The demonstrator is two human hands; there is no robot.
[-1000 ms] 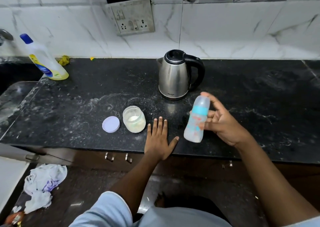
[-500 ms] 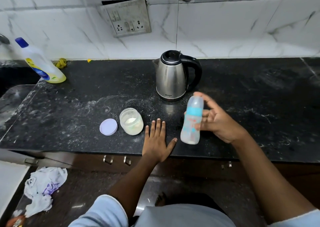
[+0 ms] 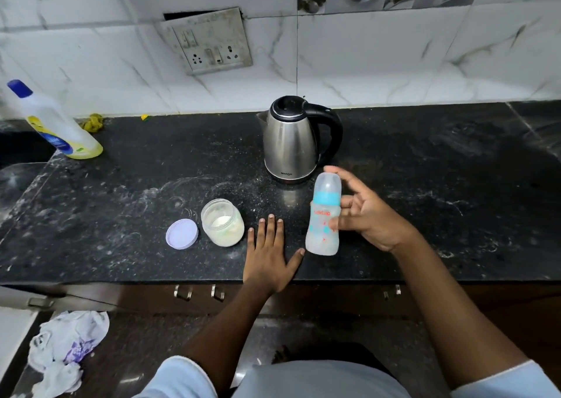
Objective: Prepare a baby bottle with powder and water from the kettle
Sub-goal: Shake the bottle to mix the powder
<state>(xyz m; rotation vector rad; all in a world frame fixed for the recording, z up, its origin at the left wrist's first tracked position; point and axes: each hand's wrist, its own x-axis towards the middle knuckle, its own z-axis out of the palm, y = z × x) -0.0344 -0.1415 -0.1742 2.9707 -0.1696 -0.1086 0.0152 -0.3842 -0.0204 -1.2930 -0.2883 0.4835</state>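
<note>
My right hand [image 3: 368,212] holds a capped baby bottle [image 3: 324,215] with a blue ring, upright, its base at the black counter [image 3: 440,215]; whether it touches the counter I cannot tell. Cloudy white liquid fills the bottle. My left hand [image 3: 268,253] lies flat on the counter, fingers spread, just left of the bottle. An open glass jar [image 3: 223,223] with white powder stands left of that hand, its lilac lid [image 3: 182,234] lying beside it. A steel kettle [image 3: 291,142] with a black handle stands behind the bottle, lid shut.
A detergent bottle [image 3: 57,126] with a blue cap leans at the far left near the sink edge. A socket plate [image 3: 209,41] hangs on the tiled wall. Crumpled plastic bags [image 3: 65,352] lie on the floor below the counter's front edge.
The bottle in my right hand has tilted slightly back and forth while staying in nearly the same spot. My left hand has stayed flat on the counter.
</note>
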